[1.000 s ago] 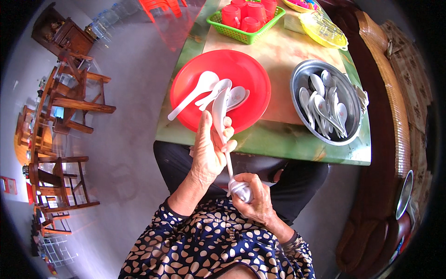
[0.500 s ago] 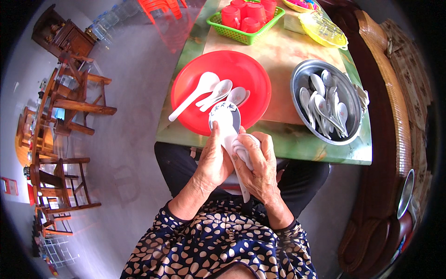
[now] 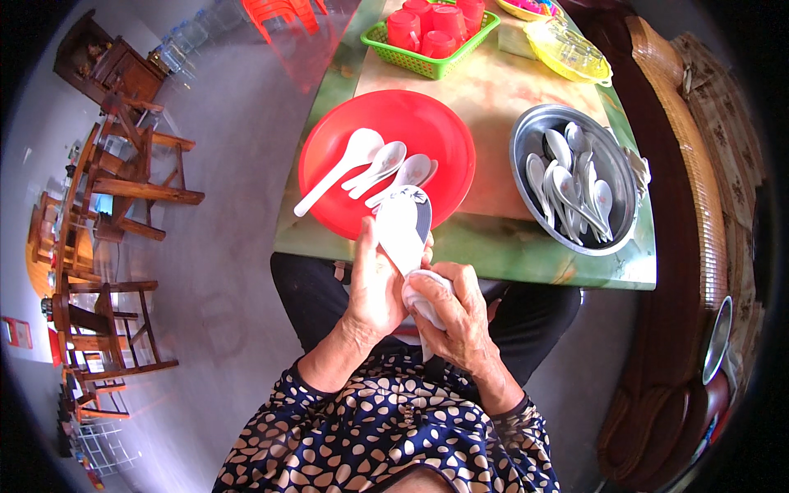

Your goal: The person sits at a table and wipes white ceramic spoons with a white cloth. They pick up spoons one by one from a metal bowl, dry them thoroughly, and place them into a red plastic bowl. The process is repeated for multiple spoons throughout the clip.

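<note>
My left hand (image 3: 370,287) holds a large white serving spoon (image 3: 400,238) with a dark leaf pattern near its tip, bowl end pointing away from me. Its fingers are wrapped round the underside, partly hidden. My right hand (image 3: 462,316) grips a bunched white cloth (image 3: 425,301) around the spoon's handle, which is mostly covered. Just beyond the spoon's tip is a red round tray (image 3: 444,131) at the table's near left. On it lie a big white ladle-like spoon (image 3: 339,174) and several smaller white soup spoons (image 3: 383,164).
A steel bowl (image 3: 622,152) full of white spoons (image 3: 565,193) stands right on the green-edged table (image 3: 493,246). Farther back are a green basket (image 3: 431,67) of red mugs (image 3: 403,30) and a yellow basket (image 3: 567,53). Wooden chairs (image 3: 144,189) are left, a wooden bench (image 3: 657,329) right.
The serving spoon has tilted and its bowl sits slightly lower. My right hand and cloth have shifted a little down along the handle, and the handle end no longer shows below.
</note>
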### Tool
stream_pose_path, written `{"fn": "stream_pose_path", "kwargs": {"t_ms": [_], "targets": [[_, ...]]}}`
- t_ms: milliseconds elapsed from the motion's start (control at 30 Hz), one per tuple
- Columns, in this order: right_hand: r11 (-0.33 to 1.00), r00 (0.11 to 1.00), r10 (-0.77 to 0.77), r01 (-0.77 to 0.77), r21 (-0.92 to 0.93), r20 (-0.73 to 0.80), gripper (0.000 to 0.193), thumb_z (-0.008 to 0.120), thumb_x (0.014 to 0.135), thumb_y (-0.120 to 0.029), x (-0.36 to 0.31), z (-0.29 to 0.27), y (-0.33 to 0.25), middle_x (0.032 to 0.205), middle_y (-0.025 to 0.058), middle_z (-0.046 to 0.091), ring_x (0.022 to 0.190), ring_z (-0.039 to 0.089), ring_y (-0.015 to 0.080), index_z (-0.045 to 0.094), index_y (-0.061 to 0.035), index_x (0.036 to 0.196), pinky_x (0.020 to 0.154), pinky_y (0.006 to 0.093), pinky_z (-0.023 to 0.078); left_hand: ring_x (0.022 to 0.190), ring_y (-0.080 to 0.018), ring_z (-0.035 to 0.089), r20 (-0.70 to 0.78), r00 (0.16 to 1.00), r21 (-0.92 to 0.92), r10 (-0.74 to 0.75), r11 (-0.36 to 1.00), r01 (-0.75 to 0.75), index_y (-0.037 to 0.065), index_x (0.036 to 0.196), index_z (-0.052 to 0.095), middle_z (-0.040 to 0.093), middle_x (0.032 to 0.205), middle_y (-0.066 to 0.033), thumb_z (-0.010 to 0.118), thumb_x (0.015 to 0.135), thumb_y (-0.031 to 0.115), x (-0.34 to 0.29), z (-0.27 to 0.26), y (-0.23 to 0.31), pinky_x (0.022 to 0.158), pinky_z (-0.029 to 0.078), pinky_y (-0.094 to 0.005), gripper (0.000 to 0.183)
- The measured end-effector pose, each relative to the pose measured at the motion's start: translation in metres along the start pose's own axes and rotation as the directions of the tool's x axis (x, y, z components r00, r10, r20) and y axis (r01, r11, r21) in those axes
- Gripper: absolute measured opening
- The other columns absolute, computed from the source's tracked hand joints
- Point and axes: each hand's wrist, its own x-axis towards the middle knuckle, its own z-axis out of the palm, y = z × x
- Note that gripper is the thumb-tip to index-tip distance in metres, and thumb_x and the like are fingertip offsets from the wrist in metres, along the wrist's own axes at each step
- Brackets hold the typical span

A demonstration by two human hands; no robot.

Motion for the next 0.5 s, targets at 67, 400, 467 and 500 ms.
{"fn": "stream_pose_path", "kwargs": {"t_ms": [67, 400, 467, 500], "targets": [[0.999, 0.999, -0.036, 0.036, -0.032, -0.013, 0.051, 0.076, 0.062, -0.003, 0.007, 0.001, 0.003, 0.105, 0.0149, 0.054, 0.087, 0.055, 0.0316, 0.058, -0.0065, 0.110, 0.068, 0.0382, 0.051, 0.094, -0.0173, 0.054, -0.020, 1.000, 0.003, -0.008, 1.000, 0.008, 0.007, 0.126, 0.045, 0.055, 0.104, -0.0064, 0.034, 0.091, 0.062, -0.002, -0.003, 0.001, 0.085, 0.045, -0.0334, 0.066], [0.978, 0.998, 0.063, -0.067, -0.200, -0.026, 0.045, 0.068, 0.062, -0.004, 0.032, -0.004, 0.003, 0.107, 0.0185, 0.049, 0.091, 0.050, 0.0346, 0.058, -0.0018, 0.106, 0.076, 0.0416, 0.047, 0.117, -0.0216, 0.050, 0.047, 0.994, 0.023, -0.096, 0.995, 0.095, 0.008, 0.134, 0.040, 0.051, 0.128, -0.0080, 0.032, 0.098, 0.047, -0.012, -0.002, -0.007, 0.102, 0.039, -0.0379, 0.053], [0.979, 1.000, -0.006, 0.006, -0.204, 0.000, 0.047, 0.069, 0.061, -0.003, 0.025, -0.004, 0.002, 0.107, 0.0187, 0.049, 0.091, 0.049, 0.0344, 0.058, -0.0017, 0.107, 0.076, 0.0411, 0.046, 0.119, -0.0201, 0.048, 0.060, 0.991, 0.056, -0.119, 0.992, 0.115, 0.004, 0.135, 0.038, 0.048, 0.130, -0.0109, 0.029, 0.100, 0.046, -0.011, -0.008, -0.006, 0.103, 0.038, -0.0367, 0.056], [0.980, 0.999, -0.050, 0.051, -0.195, 0.014, 0.049, 0.069, 0.060, -0.003, 0.024, -0.004, 0.003, 0.105, 0.0174, 0.051, 0.089, 0.049, 0.0333, 0.058, -0.0022, 0.108, 0.077, 0.0406, 0.046, 0.120, -0.0194, 0.047, 0.034, 0.994, 0.114, -0.105, 0.988, 0.100, 0.003, 0.135, 0.038, 0.048, 0.130, -0.0110, 0.029, 0.100, 0.046, -0.011, -0.009, -0.007, 0.103, 0.038, -0.0362, 0.056]]}}
